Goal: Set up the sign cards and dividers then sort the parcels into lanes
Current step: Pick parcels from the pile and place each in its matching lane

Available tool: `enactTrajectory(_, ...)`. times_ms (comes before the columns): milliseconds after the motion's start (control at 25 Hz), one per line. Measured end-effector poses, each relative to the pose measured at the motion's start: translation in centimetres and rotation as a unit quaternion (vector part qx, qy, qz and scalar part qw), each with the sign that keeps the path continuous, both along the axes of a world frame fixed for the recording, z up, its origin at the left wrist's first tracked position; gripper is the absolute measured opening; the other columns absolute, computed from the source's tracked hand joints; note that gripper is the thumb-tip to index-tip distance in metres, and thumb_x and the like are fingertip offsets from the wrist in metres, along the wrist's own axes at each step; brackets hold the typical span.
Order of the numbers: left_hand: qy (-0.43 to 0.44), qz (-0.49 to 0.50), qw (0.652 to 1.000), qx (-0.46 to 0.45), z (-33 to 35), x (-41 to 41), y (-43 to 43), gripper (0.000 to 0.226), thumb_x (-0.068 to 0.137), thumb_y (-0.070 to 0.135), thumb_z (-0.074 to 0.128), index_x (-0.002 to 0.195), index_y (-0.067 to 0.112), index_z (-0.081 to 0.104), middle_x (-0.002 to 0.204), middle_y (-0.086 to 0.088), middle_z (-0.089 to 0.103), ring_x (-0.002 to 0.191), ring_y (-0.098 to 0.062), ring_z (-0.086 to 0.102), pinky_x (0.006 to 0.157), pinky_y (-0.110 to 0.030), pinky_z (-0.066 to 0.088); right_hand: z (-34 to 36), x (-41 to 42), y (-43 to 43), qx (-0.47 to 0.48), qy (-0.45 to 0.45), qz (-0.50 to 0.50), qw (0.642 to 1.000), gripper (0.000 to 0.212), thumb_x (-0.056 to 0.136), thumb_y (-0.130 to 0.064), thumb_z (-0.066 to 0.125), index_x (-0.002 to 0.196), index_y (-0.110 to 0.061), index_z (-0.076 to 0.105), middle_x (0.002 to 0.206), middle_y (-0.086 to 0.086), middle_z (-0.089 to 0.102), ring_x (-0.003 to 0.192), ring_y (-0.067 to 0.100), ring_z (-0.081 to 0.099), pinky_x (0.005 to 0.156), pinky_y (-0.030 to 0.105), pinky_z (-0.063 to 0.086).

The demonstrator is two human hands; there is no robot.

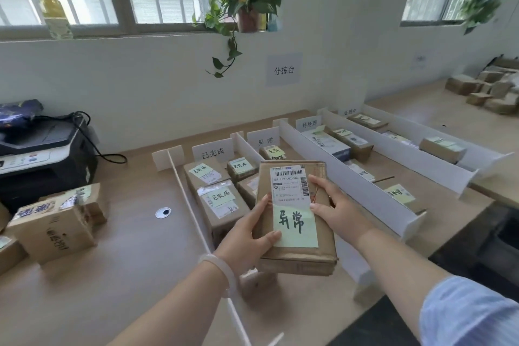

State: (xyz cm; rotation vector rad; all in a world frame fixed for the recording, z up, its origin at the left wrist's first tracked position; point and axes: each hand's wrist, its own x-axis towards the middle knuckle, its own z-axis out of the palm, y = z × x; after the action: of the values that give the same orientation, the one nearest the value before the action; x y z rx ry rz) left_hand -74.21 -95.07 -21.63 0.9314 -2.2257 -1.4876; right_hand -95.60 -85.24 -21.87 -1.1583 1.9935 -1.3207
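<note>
I hold a brown parcel (323,233) with a shipping label and a green sticky note reading 异常 above the table. My left hand (247,233) grips its left edge, thumb on the note. My right hand (337,208) grips its right side, fingers on the label. White dividers (345,185) split the table into lanes. Sign cards stand at the back: 已完成 (213,151), 异常 (264,140), 待处理 (309,123). Several parcels with green notes lie in the 已完成 lane (216,196). One small parcel (273,152) sits in the 异常 lane.
A printer (42,154) stands at the left edge, with loose cardboard boxes (56,227) in front of it. More brown boxes (488,90) are piled on the far right table. A thin white divider strip (191,211) runs left of the lanes. Potted plants sit on the window sills.
</note>
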Motion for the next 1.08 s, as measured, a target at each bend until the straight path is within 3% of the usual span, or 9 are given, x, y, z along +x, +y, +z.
enactTrajectory(120,-0.019,-0.009,1.000,0.000,0.6,-5.5,3.2,0.074,0.094,0.035,0.064,0.148,0.054,0.018,0.144,0.018,0.043,0.121,-0.009,0.050,0.099,-0.030,0.049,0.4,-5.2,3.7,0.003,0.012,-0.019,1.000,0.054,0.091,-0.026,0.060,0.128,-0.061,0.044,0.141,-0.004,0.043,0.124,0.018,0.049,0.104,0.045,0.045)
enactTrajectory(240,-0.028,-0.014,0.999,0.020,0.8,-9.8,6.4,0.072,0.094,0.038,0.062,0.144,0.062,0.016,0.133,0.024,0.040,0.107,-0.012,0.057,0.070,-0.031,0.059,0.6,-9.8,6.5,0.023,0.029,-0.012,0.999,0.055,0.086,-0.032,0.060,0.127,-0.063,0.043,0.144,-0.005,0.042,0.130,0.020,0.044,0.108,0.049,0.041)
enactTrajectory(320,-0.028,-0.016,0.999,0.030,0.6,-12.1,7.7,0.072,0.095,0.038,0.062,0.144,0.062,0.015,0.136,0.021,0.039,0.105,-0.013,0.057,0.058,-0.027,0.058,0.6,-12.1,7.6,0.026,0.027,-0.015,0.999,0.054,0.086,-0.031,0.059,0.124,-0.066,0.043,0.145,-0.003,0.041,0.128,0.021,0.045,0.107,0.048,0.042)
enactTrajectory(520,-0.049,-0.035,0.997,0.052,1.1,-16.4,8.1,0.073,0.095,0.040,0.060,0.145,0.062,0.013,0.130,0.020,0.038,0.099,-0.011,0.057,0.067,-0.041,0.062,0.0,-15.9,8.4,0.031,0.000,-0.043,0.999,0.056,0.076,-0.040,0.056,0.120,-0.072,0.041,0.142,-0.002,0.043,0.121,0.023,0.053,0.101,0.049,0.048)
enactTrajectory(640,-0.055,-0.045,0.997,0.039,0.8,-18.4,6.9,0.072,0.095,0.041,0.060,0.145,0.062,0.013,0.130,0.021,0.039,0.100,-0.010,0.057,0.068,-0.039,0.062,-0.6,-17.6,7.6,0.036,-0.015,-0.054,0.998,0.055,0.083,-0.035,0.056,0.123,-0.070,0.041,0.141,-0.003,0.044,0.117,0.023,0.056,0.097,0.048,0.052)
enactTrajectory(800,-0.053,-0.057,0.996,0.043,0.3,-20.6,4.4,0.072,0.095,0.041,0.060,0.146,0.061,0.013,0.128,0.021,0.040,0.097,-0.011,0.057,0.066,-0.041,0.062,-0.8,-19.6,5.6,0.033,-0.018,-0.064,0.997,0.054,0.088,-0.028,0.057,0.119,-0.070,0.043,0.144,-0.005,0.042,0.123,0.019,0.051,0.102,0.044,0.047)
enactTrajectory(960,-0.047,-0.060,0.996,0.039,0.2,-23.2,1.5,0.073,0.096,0.038,0.060,0.150,0.055,0.014,0.118,0.027,0.038,0.105,-0.013,0.054,0.077,-0.030,0.058,-0.5,-21.7,2.7,0.039,-0.018,-0.084,0.996,0.055,0.074,-0.039,0.054,0.114,-0.074,0.042,0.144,-0.005,0.043,0.126,0.019,0.048,0.105,0.046,0.044)
enactTrajectory(1080,-0.054,-0.063,0.996,0.040,-0.4,-24.8,0.1,0.073,0.096,0.038,0.059,0.150,0.056,0.013,0.115,0.029,0.036,0.102,-0.011,0.053,0.069,-0.022,0.054,-1.5,-23.0,1.4,0.043,-0.034,-0.087,0.995,0.056,0.073,-0.040,0.054,0.114,-0.075,0.041,0.145,-0.005,0.042,0.126,0.021,0.050,0.104,0.047,0.045)
